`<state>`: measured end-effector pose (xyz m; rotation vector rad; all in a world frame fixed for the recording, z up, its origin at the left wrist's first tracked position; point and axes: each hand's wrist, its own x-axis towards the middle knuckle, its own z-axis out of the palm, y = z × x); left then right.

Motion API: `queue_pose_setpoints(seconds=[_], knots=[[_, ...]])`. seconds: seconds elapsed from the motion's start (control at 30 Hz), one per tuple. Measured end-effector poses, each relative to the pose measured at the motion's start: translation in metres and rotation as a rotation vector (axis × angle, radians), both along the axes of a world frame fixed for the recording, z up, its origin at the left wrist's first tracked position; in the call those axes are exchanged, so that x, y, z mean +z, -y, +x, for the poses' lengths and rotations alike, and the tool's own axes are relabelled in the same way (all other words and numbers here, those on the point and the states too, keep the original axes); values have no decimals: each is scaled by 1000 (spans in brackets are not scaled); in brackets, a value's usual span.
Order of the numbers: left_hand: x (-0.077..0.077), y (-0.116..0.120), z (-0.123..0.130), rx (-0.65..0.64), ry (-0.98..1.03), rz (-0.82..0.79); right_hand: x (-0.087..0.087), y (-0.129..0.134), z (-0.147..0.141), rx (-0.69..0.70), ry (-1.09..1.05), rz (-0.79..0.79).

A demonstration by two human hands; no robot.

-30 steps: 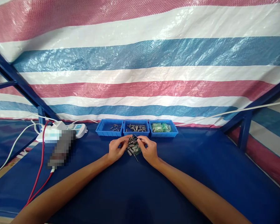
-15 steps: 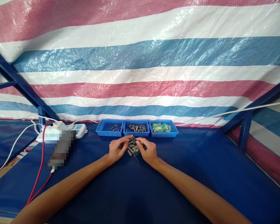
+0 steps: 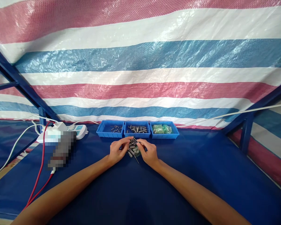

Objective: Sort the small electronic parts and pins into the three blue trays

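A small pile of grey metal cylinders and thin rods (image 3: pixel 134 152) lies on the blue table, mixed with some greenish clear plastic. From the left side of the pile, my left hand (image 3: pixel 117 151) reaches in with thumb and fingertips pinched together. My right hand (image 3: pixel 149 152) faces it from the other side, its fingers also closed in a pinch at the pile's edge. Whatever is between the fingertips of either hand is too small to make out. One thin rod sticks out of the pile toward me.
Behind the pile stand three blue bins in a row: the left bin (image 3: pixel 110 135) with thin rods, the middle bin (image 3: pixel 137 135) with grey cylinders, the right bin (image 3: pixel 165 136) with green plastic packets. A power strip (image 3: pixel 81 131), a blurred dark object (image 3: pixel 63 150) and a red cable (image 3: pixel 42 156) lie left.
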<state>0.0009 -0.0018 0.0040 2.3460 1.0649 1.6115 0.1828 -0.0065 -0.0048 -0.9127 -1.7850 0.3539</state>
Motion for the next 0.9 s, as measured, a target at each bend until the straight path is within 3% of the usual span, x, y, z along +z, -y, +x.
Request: queue_pose_setpoints(seconds=[0.9], knots=[[-3,-2,0,-23,45,-7,3,1,-1,28,17,29]])
